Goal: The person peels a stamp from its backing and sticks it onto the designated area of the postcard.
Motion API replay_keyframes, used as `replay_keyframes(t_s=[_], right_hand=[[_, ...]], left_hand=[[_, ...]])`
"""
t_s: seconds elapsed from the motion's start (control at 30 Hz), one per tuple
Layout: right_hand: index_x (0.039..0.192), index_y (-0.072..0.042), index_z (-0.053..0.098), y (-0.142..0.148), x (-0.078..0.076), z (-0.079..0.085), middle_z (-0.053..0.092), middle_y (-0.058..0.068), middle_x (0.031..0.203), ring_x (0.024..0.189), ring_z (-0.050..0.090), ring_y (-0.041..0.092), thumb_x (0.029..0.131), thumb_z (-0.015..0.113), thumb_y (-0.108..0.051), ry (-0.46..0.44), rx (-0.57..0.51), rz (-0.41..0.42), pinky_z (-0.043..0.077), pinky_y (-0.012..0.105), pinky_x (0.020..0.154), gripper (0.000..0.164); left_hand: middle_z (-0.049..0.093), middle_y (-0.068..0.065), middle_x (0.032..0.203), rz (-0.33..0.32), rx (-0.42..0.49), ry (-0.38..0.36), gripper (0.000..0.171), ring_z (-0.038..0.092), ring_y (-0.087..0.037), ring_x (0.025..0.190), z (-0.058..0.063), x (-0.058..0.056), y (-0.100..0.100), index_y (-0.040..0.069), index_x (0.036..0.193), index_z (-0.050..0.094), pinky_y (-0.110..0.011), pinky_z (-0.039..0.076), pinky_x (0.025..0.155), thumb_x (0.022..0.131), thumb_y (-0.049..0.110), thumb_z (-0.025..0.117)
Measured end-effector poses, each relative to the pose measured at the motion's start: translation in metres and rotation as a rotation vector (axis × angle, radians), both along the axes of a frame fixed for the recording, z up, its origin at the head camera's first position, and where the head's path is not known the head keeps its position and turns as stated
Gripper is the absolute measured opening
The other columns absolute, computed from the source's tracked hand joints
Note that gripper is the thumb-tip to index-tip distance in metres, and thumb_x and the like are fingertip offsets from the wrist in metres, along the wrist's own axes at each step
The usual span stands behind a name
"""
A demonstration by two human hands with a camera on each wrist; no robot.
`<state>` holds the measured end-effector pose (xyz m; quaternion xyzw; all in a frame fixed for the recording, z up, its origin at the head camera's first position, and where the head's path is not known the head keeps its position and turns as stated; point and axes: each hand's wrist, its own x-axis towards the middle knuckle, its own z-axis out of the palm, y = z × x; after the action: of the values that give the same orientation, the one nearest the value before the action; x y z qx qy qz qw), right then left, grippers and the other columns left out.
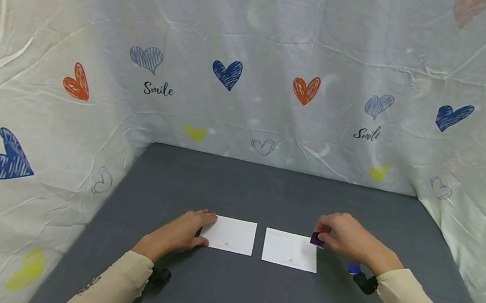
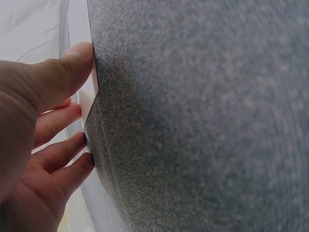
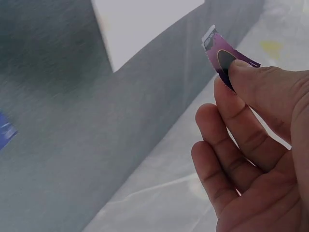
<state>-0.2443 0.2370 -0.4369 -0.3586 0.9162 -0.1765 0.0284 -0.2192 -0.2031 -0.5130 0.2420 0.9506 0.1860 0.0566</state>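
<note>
Two white cards lie side by side on the dark grey cloth, the left card (image 1: 231,235) and the right card (image 1: 289,249), each with a tiny grey print near its lower edge. My left hand (image 1: 183,231) rests at the left card's left edge. In the left wrist view, the thumb (image 2: 72,67) lies along that card's edge, with the fingers spread beside its corner. Over the right card's upper right corner, my right hand (image 1: 346,237) pinches a small purple stamp (image 3: 217,52) between thumb and forefinger. The stamp has jagged edges and a dark oval, and bends slightly.
A small blue piece (image 1: 353,268) lies on the cloth beside the right wrist, partly hidden by the wrist camera (image 1: 365,283). A white curtain (image 1: 250,110) printed with hearts hangs behind and along both sides of the grey table (image 1: 246,302).
</note>
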Motion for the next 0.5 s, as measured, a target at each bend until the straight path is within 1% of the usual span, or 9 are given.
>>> replay_keyframes(t_s=[0.23,0.37,0.5], right_hand=[[0.1,-0.013,0.078,-0.026,-0.005,0.005,0.078,-0.007,0.094,0.088,0.071,0.008,0.1,0.074,-0.003,-0.006,-0.026,0.048,0.059,0.033,0.078,0.012],[0.101,-0.013,0.078,-0.041,-0.006,0.007,0.078,-0.006,0.095,0.088,0.07,0.009,0.101,0.072,-0.003,-0.023,-0.031,0.061,0.059,0.033,0.078,0.011],[0.101,-0.013,0.078,-0.052,-0.008,0.005,0.079,-0.006,0.094,0.085,0.07,0.007,0.101,0.072,-0.003,-0.033,-0.042,0.073,0.058,0.032,0.077,0.012]], left_hand=[[0.061,-0.022,0.157,0.006,0.008,-0.017,0.066,0.05,-0.044,0.154,0.0,0.001,0.0,-0.002,0.154,0.058,-0.06,0.044,0.122,0.096,0.012,0.086],[0.06,-0.022,0.158,-0.003,0.003,-0.012,0.066,0.05,-0.044,0.154,0.0,0.002,-0.001,-0.001,0.154,0.058,-0.06,0.044,0.121,0.096,0.013,0.085],[0.061,-0.023,0.157,-0.015,0.008,-0.005,0.065,0.05,-0.045,0.153,0.001,0.002,-0.001,-0.002,0.154,0.058,-0.06,0.045,0.121,0.096,0.013,0.085]])
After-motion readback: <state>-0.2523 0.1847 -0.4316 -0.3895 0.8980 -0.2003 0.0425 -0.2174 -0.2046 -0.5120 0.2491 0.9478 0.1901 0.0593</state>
